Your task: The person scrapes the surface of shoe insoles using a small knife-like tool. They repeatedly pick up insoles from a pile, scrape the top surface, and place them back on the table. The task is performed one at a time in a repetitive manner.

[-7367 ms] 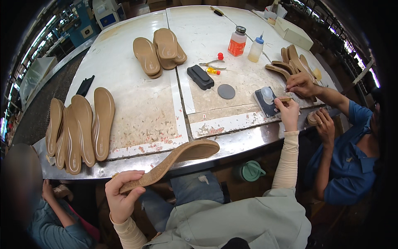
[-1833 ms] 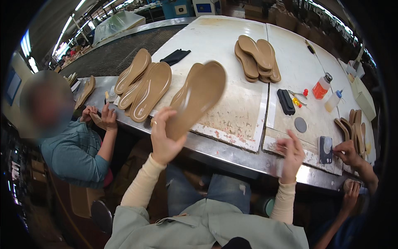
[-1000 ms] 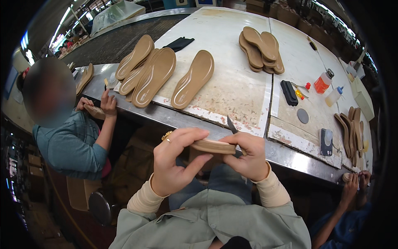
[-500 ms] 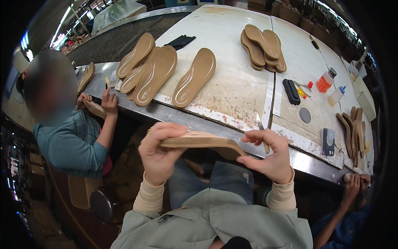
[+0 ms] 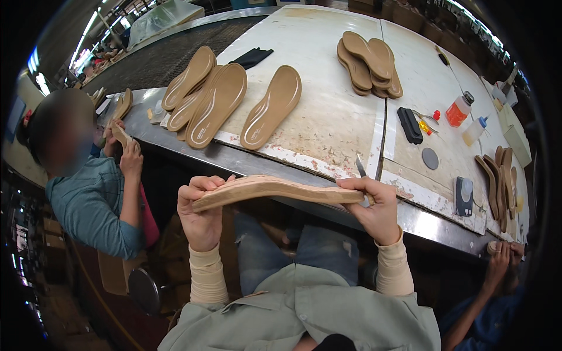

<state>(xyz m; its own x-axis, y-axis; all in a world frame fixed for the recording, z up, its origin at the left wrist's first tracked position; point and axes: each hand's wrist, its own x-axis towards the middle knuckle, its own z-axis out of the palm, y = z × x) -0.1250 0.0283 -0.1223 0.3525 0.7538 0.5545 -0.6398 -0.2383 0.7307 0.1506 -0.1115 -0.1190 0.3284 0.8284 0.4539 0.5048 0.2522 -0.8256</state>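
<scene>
At the left, we note a co-worker (image 5: 96, 202) in a teal top, holding a brown sole piece in both hands. Next, at the near left of the table (image 5: 328, 143), we find overlapping insoles (image 5: 225, 102) and, just right of them, a single insole (image 5: 271, 108); its long axis runs from near left to far right, broad end far.

The left hand (image 5: 201, 210) has its fingers bent closed around the left end of the held insole (image 5: 275, 192). We find this piece above the person's lap, before the near table edge. Its long axis runs left to right, almost level; a side edge faces near and the middle arches upward. We cannot tell which end is the heel. The right hand (image 5: 376, 209) pinches the right end between thumb and fingers, and also grips a knife (image 5: 360, 167), blade pointing far.

Farther right, a clear bottle (image 5: 459, 110) with a dark cap contains orange-red liquid. Just right and nearer, a squeeze bottle (image 5: 474, 132) with a blue top contains pale yellowish liquid. At the far right stands a whitish box (image 5: 516, 139); we cannot tell its contents.
</scene>
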